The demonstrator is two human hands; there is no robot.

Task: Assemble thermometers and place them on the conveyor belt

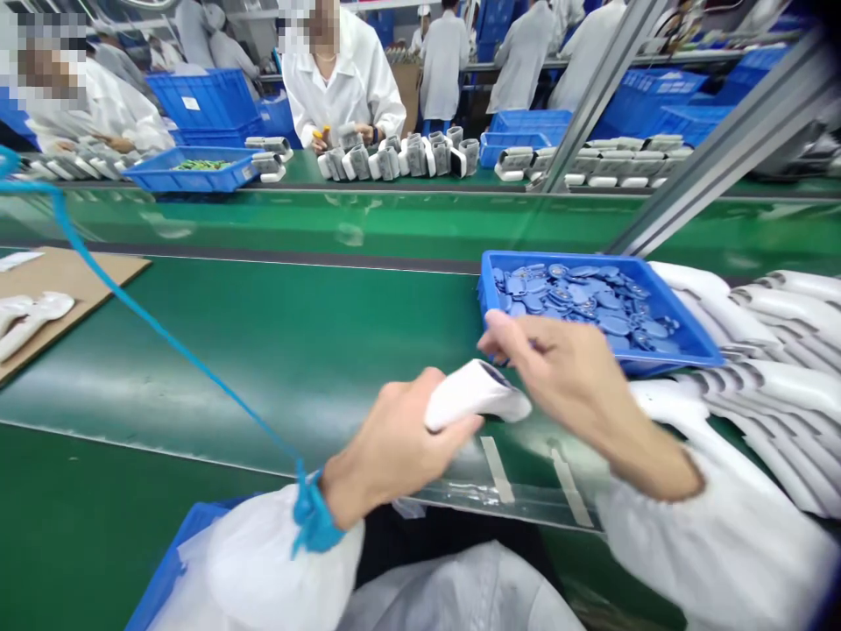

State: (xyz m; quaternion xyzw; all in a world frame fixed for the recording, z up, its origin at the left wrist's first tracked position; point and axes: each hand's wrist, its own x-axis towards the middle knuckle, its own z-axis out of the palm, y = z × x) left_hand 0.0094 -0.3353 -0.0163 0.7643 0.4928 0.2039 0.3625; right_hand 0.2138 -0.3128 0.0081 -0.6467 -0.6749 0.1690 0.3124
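The left hand (pixel 394 451) is gripping one white plastic casing (pixel 477 394) above the green conveyor belt (pixel 263 350), while the right hand (pixel 565 372) is narrowing to a pinch just beside it, holding nothing that can be made out, its fingers (pixel 509 337) reaching near one blue tray (pixel 591 265) of countless blue discs (pixel 578 302); many overlapping white casings (pixel 775 350) are lying rightward, two tape strips (pixel 498 469) are sticking along the belt's edge, and one blue cord (pixel 314 517) is looping the left wrist
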